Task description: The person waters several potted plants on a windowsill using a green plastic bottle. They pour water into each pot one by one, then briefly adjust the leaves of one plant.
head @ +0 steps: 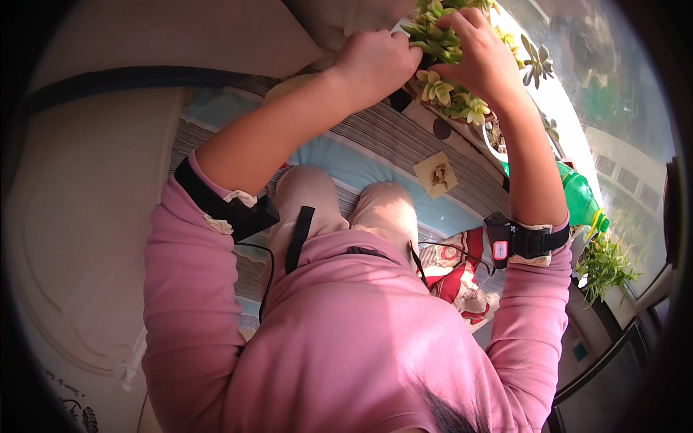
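Note:
A potted succulent (436, 35) with pale green leaf rosettes fills the top of the head view, beside the window. My left hand (379, 62) is curled at the near left side of the plant, its fingertips turned away and hidden. Over the right part of the leaves, my right hand (482, 57) has thumb and fingers spread apart, and the fingertips reach in among the foliage. Nothing is visible between them. Lower rosettes (436, 87) hang over the pot's rim below my hands.
A yellowish paper square (436, 174) with dry brown bits lies on the striped cloth (390, 135). At right are a green plastic bottle (582, 197), a leafy plant (603, 268) and the window glass (612, 70). A red and cream cloth (460, 281) is bunched near my right forearm.

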Motion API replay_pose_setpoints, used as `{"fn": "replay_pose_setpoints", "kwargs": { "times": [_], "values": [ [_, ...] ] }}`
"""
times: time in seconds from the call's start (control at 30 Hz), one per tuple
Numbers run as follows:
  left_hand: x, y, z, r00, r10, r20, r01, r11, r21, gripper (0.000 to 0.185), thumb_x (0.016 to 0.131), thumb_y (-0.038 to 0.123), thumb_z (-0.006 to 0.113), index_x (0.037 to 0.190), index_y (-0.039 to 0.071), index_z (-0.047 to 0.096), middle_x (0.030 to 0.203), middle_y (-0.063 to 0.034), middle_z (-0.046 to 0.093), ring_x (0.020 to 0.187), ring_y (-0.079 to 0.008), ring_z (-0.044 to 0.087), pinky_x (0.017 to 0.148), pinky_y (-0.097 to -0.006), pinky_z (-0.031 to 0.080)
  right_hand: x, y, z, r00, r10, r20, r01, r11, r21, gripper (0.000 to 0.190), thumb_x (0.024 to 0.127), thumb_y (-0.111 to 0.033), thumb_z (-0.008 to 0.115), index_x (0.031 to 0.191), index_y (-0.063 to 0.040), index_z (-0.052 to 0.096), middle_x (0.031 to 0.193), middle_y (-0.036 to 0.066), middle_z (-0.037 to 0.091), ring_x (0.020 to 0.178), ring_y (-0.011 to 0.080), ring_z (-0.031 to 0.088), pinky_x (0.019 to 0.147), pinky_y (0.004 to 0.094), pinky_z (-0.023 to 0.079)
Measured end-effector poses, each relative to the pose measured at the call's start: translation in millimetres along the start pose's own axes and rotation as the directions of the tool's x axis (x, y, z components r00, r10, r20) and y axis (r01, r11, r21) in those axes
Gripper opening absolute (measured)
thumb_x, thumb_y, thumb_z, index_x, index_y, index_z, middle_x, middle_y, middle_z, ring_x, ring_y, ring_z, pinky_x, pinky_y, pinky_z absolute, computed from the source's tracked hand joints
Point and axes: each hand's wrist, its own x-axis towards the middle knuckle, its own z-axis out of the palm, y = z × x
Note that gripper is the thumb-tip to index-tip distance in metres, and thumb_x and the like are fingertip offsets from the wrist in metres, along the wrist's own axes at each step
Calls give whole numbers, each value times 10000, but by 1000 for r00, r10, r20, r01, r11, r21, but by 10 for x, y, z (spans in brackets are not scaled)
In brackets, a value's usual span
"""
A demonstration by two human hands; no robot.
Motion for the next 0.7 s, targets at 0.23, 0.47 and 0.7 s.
{"fn": "replay_pose_setpoints", "kwargs": {
  "times": [0.23,0.47,0.7],
  "values": [
    [39,64,150,951,-310,-8,275,856,-437,76,875,132,607,943,113,634,901,-85,663,823,-316,675,647,-443,545,19,44,133,997,69,-21,-69,998,0,431,748,-144,806,1125,-131,599,1167,82,592,1007,329,639,801,431,547],
    [-153,375,170,904,-422,-66,253,655,-712,314,786,119,749,1078,61,649,982,-72,657,791,-257,687,697,-356,558,7,54,206,996,62,-68,-57,995,82,414,744,-111,807,1092,-104,585,1170,90,595,997,353,646,788,461,546],
    [-160,672,30,838,-404,367,355,-108,-929,455,848,50,674,1294,44,586,1068,-110,697,713,-127,680,687,-281,542,21,12,156,996,71,-52,-67,994,82,406,731,-97,810,1065,-92,580,1147,97,592,971,368,644,779,471,539]
  ]
}}
